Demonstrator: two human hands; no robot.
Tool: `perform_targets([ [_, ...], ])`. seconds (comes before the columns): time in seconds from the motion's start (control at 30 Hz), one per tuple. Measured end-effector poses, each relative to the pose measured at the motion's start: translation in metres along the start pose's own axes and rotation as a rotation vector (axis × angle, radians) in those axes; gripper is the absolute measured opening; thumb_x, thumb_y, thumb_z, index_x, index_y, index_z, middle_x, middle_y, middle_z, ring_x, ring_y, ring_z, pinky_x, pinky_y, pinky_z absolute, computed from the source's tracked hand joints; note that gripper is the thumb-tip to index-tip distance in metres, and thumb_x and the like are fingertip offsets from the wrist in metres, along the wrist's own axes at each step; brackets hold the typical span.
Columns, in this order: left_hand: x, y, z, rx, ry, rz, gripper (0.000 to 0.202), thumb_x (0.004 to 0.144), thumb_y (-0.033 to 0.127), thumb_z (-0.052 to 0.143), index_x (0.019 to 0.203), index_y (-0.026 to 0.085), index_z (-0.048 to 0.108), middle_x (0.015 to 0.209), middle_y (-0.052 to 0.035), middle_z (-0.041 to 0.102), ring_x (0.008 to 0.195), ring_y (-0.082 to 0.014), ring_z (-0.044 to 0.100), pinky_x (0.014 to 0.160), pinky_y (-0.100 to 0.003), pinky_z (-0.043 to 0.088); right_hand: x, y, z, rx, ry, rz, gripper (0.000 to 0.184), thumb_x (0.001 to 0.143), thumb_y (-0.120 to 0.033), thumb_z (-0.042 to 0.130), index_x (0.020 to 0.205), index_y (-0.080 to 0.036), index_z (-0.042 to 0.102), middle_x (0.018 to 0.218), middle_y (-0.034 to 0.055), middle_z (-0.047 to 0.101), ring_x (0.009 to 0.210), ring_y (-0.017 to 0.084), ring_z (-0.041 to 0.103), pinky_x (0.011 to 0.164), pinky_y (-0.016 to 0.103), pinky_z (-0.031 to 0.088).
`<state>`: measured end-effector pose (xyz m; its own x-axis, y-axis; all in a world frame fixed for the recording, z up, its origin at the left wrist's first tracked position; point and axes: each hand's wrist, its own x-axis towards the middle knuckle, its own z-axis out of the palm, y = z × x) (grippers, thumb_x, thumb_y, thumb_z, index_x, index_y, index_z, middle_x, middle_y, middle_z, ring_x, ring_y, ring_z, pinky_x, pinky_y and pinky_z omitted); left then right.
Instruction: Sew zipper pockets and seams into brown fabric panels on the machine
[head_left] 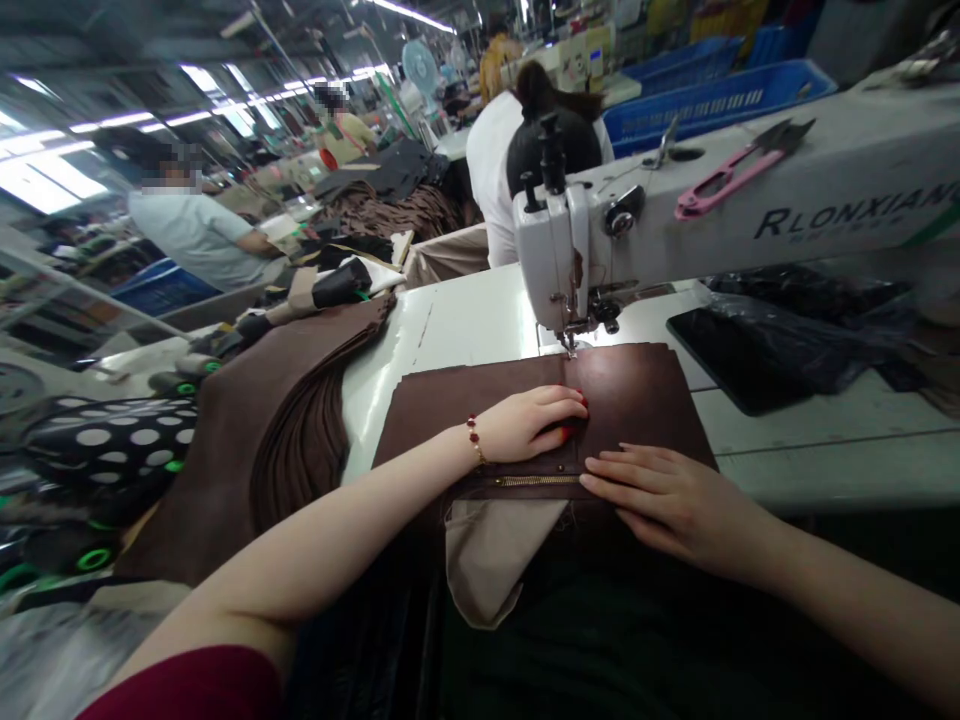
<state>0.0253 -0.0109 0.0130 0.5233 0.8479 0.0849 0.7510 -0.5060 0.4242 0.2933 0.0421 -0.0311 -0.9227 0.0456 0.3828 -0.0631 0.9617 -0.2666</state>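
Where both hands press down on it, a brown fabric panel [622, 395] lies on the sewing table just below the frame's center, its long axis running left to right and its far edge under the presser foot [568, 340]. A brass zipper [536, 481] runs along the panel's near part, parallel to that long axis, and a beige lining [487, 560] hangs from beneath it toward the bottom of the frame. The left hand [521, 423] rests on the panel just beside the needle area, its fingers together and slightly curled, with a red beaded bracelet [474, 440] on the wrist. The right hand [660, 495] lies flatter near the zipper's right end, fingers close together. Neither hand pinches or clamps the cloth. Above the panel stands the sewing machine [562, 250], with pink snips [739, 170] on its arm. A stack of brown panels [300, 440] fans out at the left, black plastic [795, 340] lies at the right, and a co-worker [191, 235] stands at the upper left.
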Motion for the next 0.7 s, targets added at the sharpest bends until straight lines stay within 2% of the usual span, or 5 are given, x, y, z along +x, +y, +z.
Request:
perform_targets([
  [0.17, -0.010, -0.006, -0.009, -0.024, -0.035, -0.003, 0.029, 0.097, 0.021, 0.041, 0.119, 0.020, 0.059, 0.128, -0.0113, 0.058, 0.124, -0.0200, 0.052, 0.108, -0.034, 0.042, -0.001, 0.001, 0.001, -0.028, -0.031, -0.003, 0.054, 0.094, -0.020, 0.050, 0.147, -0.025, 0.040, 0.147, 0.0010, 0.049, 0.133, 0.017, 0.047, 0.114, 0.042, 0.038],
  [0.37, 0.000, -0.004, -0.003, 0.130, -0.043, 0.030, 0.035, 0.095, 0.027, 0.047, 0.129, 0.023, 0.054, 0.137, -0.0083, 0.055, 0.125, -0.0242, 0.050, 0.107, -0.042, 0.037, -0.002, 0.002, 0.003, -0.051, -0.055, -0.007, 0.055, 0.095, -0.021, 0.049, 0.148, -0.025, 0.037, 0.150, -0.0001, 0.046, 0.135, 0.017, 0.044, 0.114, 0.041, 0.038],
  [0.57, 0.001, -0.006, -0.007, 0.048, -0.015, 0.077, 0.028, 0.095, 0.021, 0.045, 0.119, 0.021, 0.059, 0.123, -0.0089, 0.063, 0.122, -0.0209, 0.052, 0.113, -0.039, 0.033, -0.001, 0.002, 0.003, -0.023, -0.029, -0.013, 0.057, 0.092, -0.019, 0.052, 0.147, -0.025, 0.039, 0.147, 0.0023, 0.049, 0.133, 0.018, 0.048, 0.113, 0.042, 0.039],
  [0.7, -0.005, -0.002, -0.007, 0.009, -0.004, -0.012, 0.025, 0.097, 0.025, 0.044, 0.117, 0.022, 0.059, 0.125, -0.0081, 0.061, 0.124, -0.0198, 0.052, 0.109, -0.037, 0.036, -0.001, 0.001, 0.002, -0.014, -0.021, -0.009, 0.057, 0.092, -0.019, 0.053, 0.147, -0.025, 0.040, 0.146, 0.0021, 0.051, 0.132, 0.018, 0.049, 0.112, 0.042, 0.040],
])
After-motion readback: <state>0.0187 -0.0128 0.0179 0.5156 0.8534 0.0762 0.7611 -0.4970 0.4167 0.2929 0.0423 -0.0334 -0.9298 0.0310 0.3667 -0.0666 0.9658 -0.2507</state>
